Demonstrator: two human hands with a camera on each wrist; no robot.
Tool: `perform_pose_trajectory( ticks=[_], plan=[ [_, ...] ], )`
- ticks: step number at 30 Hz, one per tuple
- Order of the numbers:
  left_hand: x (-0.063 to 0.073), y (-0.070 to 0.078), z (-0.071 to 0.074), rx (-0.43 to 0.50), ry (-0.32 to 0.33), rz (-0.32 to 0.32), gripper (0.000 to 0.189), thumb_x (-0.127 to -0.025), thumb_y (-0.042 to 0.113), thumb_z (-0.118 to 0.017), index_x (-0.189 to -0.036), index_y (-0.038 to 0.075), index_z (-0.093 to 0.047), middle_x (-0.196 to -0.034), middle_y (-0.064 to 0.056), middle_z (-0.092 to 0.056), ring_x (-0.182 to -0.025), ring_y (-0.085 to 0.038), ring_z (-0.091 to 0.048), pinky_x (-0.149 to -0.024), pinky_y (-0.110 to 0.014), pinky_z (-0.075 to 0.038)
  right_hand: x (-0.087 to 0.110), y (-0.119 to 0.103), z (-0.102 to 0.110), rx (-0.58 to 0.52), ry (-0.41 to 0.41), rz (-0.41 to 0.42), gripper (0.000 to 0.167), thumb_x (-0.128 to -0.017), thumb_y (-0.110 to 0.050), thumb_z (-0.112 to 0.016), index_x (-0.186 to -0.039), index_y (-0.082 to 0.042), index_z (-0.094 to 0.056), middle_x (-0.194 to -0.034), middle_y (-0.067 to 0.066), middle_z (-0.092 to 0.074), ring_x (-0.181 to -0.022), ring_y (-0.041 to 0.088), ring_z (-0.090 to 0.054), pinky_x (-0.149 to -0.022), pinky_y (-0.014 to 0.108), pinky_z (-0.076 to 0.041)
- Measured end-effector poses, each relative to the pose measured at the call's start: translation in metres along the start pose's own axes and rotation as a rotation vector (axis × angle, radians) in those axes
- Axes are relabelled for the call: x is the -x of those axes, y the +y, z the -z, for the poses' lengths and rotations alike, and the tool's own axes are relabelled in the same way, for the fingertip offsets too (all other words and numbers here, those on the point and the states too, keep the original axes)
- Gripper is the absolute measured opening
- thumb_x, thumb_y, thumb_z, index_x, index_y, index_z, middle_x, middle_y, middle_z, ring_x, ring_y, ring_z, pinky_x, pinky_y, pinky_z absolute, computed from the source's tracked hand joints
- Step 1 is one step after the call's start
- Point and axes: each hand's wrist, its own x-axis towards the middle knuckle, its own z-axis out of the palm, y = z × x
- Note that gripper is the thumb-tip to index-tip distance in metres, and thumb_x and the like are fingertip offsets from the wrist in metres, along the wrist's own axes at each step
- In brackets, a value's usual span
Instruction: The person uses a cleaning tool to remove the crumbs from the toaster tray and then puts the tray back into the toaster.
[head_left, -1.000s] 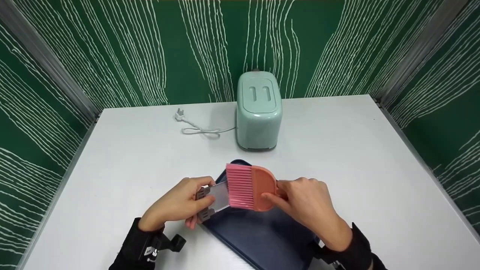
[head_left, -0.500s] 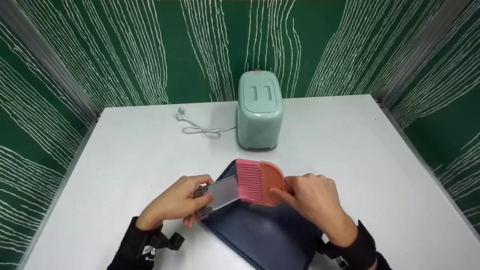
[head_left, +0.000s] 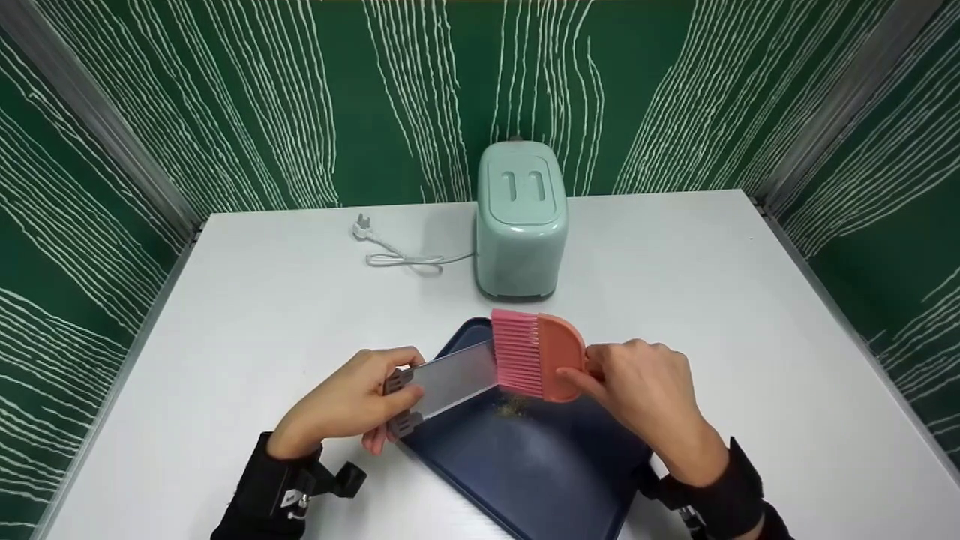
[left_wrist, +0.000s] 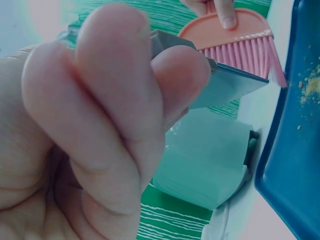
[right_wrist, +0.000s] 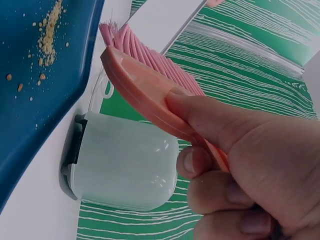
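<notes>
"Looking at those two, what worries you?"

"The brush [head_left: 561,358], first. The right hand [head_left: 645,386] has its fingers curled round it, thumb pressed on the flat face, and the pink bristles [head_left: 517,352] sit at the far end of the metal plate [head_left: 456,377]. A hard flick could, I think, throw bits clear over the rim of the dark blue tray [head_left: 547,465]."

"Onto the table [head_left: 750,360], then?"

"Likely. The little heap of crumbs [head_left: 514,406] lies in the tray but towards one corner, so there's scant margin on the toaster [head_left: 523,240] side."

"And the left hand [head_left: 349,397]?"

"Pinching the plate between thumb and fingers, only by its grey end [head_left: 406,424]. The long part juts out over the tray with nothing beneath it, so a heavy shove from the brush might twist it loose, I'd guess."

"Are the bristles actually touching the metal?"

"I can't tell; they hide that end. If they're merely skimming above, some crumbs could get left behind."
</notes>
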Motion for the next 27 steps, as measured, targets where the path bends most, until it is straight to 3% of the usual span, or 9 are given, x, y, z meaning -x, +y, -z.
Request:
perform_pose_trajectory(
  ticks=[16, 24, 27],
  plan=[
    [0.0002, -0.0010, 0.0014, -0.007, 0.004, 0.019, 0.008, -0.107, 0.012, -0.058, -0.113, 0.012, -0.062, -0.052, -0.005, -0.066, -0.036, -0.016, -0.062, -0.039, -0.051, -0.055, -0.0013, 0.0098, 0.0094, -0.008, 0.002, -0.058, 0.055, -0.091, -0.051, -0.083, -0.057, -0.023, -0.050, -0.048, -0.008, -0.039, -0.044, 0.012, -0.038, -0.044, 0.028, -0.020],
    [-0.0012, -0.0012, -0.0002, 0.001, 0.015, 0.000, 0.008, -0.107, 0.011, -0.058, -0.114, 0.009, -0.062, -0.054, -0.008, -0.068, -0.036, -0.013, -0.061, -0.038, -0.050, -0.055, -0.0039, 0.0081, 0.0057, -0.036, 0.253, -0.028, 0.055, -0.091, -0.047, -0.084, -0.060, -0.020, -0.048, -0.048, -0.006, -0.039, -0.044, 0.009, -0.032, -0.048, 0.026, -0.015],
    [-0.0018, -0.0012, -0.0010, 0.020, 0.027, -0.007, 0.008, -0.107, 0.011, -0.058, -0.114, 0.008, -0.061, -0.054, -0.010, -0.068, -0.036, -0.013, -0.061, -0.039, -0.054, -0.054, -0.0052, 0.0073, 0.0015, -0.047, 0.300, -0.020, 0.050, -0.089, -0.045, -0.086, -0.061, -0.020, -0.052, -0.048, -0.006, -0.041, -0.044, 0.008, -0.032, -0.048, 0.026, -0.017]
  ],
)
